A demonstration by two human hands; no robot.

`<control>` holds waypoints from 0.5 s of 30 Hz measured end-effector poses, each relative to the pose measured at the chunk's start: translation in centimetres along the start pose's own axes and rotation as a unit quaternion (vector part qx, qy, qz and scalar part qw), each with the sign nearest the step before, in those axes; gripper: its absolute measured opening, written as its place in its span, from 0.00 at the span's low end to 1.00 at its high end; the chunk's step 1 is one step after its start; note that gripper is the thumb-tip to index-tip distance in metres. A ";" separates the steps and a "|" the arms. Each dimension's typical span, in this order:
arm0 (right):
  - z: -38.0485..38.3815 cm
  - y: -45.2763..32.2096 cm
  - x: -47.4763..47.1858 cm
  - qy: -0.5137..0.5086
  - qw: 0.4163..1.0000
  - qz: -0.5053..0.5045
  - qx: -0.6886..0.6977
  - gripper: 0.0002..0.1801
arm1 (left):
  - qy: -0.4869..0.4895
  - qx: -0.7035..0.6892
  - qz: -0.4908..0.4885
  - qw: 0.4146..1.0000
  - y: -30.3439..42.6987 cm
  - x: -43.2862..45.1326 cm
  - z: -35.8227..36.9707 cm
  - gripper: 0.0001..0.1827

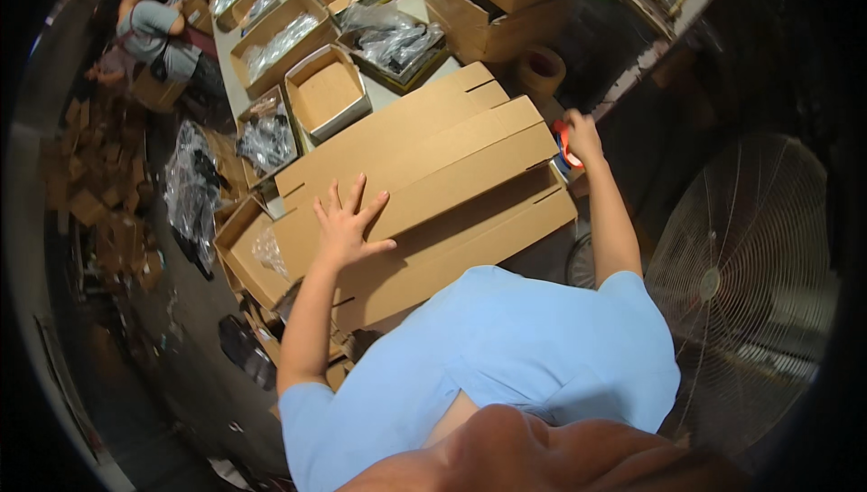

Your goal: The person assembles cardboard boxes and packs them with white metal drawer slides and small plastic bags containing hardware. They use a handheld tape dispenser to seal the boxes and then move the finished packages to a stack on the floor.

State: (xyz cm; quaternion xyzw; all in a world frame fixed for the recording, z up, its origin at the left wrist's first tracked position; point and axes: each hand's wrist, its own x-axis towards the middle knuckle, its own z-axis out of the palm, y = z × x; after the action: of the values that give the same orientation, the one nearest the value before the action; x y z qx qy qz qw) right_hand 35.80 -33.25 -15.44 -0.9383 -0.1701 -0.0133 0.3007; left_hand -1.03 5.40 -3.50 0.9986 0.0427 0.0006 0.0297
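A long folded cardboard carton (433,160) lies across the work table before me, its slotted flaps partly spread. My left hand (349,224) presses on it palm down, with the fingers spread and nothing held. At the carton's right end, my right hand (582,136) grips what looks like a red tape dispenser (561,136); blue and white parts show beside it. The fingers hide much of this tool. Just beyond that hand sits a large roll of tape (542,70).
Open cardboard trays with plastic-wrapped goods (396,38) line the table (414,4). An emptied-looking tray (328,89) stands behind the carton. A large fan (711,282) is at right, stacked boxes (467,24) at the back. Another person (162,38) works at far left near a cardboard pile (101,180).
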 end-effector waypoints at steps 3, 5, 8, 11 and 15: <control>6.4 9.9 -1.0 -0.305 0.931 0.051 -0.192 0.24 | 0.011 -0.015 0.008 1.000 -0.6 0.2 0.1 0.48; 7.0 6.3 -2.7 -0.299 0.919 0.088 -0.242 0.27 | 0.007 -0.037 -0.014 0.999 -0.3 -0.5 -0.3 0.47; 8.0 9.5 -1.3 -0.272 0.936 0.029 -0.223 0.26 | -0.006 -0.057 -0.008 0.998 -0.4 -0.1 -0.7 0.46; 1.3 1.5 -0.9 -0.106 0.991 0.045 -0.068 0.30 | 0.001 -0.059 -0.017 0.998 -0.5 -0.4 -0.6 0.46; -8.7 -9.4 -1.1 0.196 0.963 -0.178 -0.047 0.31 | 0.006 -0.075 -0.016 0.997 -0.5 -0.6 -0.3 0.45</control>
State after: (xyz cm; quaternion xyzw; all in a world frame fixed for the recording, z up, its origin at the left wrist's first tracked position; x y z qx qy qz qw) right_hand 32.36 -31.37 -3.14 -0.8851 -0.2711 -0.2587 0.2761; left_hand -1.63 5.90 -3.18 0.9928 0.0584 0.0096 0.1046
